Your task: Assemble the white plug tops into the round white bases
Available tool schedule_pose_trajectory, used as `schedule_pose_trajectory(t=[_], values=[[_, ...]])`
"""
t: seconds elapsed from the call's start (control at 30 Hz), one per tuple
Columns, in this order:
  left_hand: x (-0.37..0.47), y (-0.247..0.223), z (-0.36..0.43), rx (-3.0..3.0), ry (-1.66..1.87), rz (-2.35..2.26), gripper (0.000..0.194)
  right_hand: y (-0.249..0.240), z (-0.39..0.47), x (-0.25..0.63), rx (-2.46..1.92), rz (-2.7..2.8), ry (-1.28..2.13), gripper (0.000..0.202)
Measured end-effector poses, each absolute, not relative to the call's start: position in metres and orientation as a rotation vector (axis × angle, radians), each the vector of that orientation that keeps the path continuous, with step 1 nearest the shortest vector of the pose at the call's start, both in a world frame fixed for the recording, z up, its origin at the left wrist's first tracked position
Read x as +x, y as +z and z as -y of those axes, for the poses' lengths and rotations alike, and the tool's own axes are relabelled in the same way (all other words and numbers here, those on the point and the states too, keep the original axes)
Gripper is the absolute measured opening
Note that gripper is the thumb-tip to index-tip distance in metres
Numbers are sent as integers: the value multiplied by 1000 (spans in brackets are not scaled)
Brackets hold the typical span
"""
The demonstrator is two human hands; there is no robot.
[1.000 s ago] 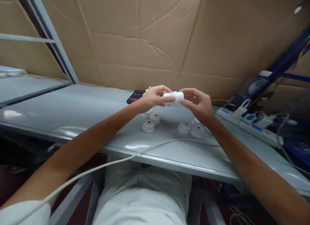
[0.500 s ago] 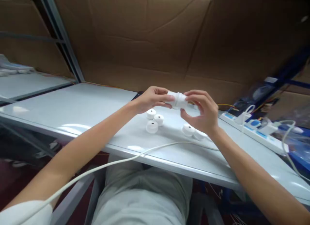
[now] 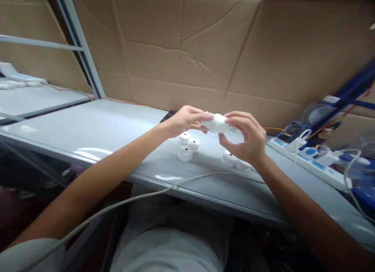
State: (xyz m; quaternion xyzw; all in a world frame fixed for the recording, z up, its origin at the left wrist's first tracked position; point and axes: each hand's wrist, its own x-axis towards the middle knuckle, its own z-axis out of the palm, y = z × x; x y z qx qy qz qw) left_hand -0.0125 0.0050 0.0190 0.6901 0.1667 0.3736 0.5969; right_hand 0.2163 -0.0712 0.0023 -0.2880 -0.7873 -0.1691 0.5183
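Observation:
Between my two hands, above the table, is a white rounded plastic piece [image 3: 217, 123] with a raised ring around its middle. My left hand [image 3: 187, 121] pinches its left end with thumb and fingers. The fingertips and thumb of my right hand [image 3: 247, 137] close on its right end. Below my left hand a small group of white round pieces with dark centre holes [image 3: 185, 153] stands on the table. Two more white round pieces [image 3: 229, 158] lie under my right hand, one partly hidden by it. The exact kind of these pieces is unclear.
A white cable [image 3: 164, 190] crosses the front edge of the white table [image 3: 123, 120]. On the right lies a power strip [image 3: 310, 162] with plugs in it. A dark phone-like object [image 3: 168, 115] sits behind my left hand. Cardboard [image 3: 175, 69] stands at the back.
The piece in my hands has turned a little, and its two ends sit at a slightly different angle. The view has shifted slightly and the lighting differs. Both hands keep their grip.

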Motion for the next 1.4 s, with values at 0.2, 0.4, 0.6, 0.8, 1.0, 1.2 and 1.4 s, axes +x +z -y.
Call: schedule_pose_trajectory(t=[0.2, 0.4, 0.6, 0.8, 1.0, 1.2, 1.4], values=[[-13, 20, -3, 1680, 910, -384, 48, 0, 71, 218, -814, 1776, -75, 32], [-13, 17, -5, 1805, 1018, -330, 57, 2, 68, 213, -922, 1609, 274, 33], [-9, 14, -7, 1889, 1081, -309, 49, 4, 66, 208, -1085, 1418, 743, 58], [-7, 15, 0, 1823, 1066, -398, 48, 2, 64, 209, -1015, 1395, 939, 54], [-6, 14, 1, 1805, 1024, -423, 52, 2, 65, 209, -979, 1383, 856, 52], [-1, 9, 1, 1942, 1085, -351, 55, -1, 62, 211, -1173, 1330, 1152, 56], [0, 9, 4, 1796, 1010, -514, 48, -3, 62, 215, -1002, 1522, 855, 54]])
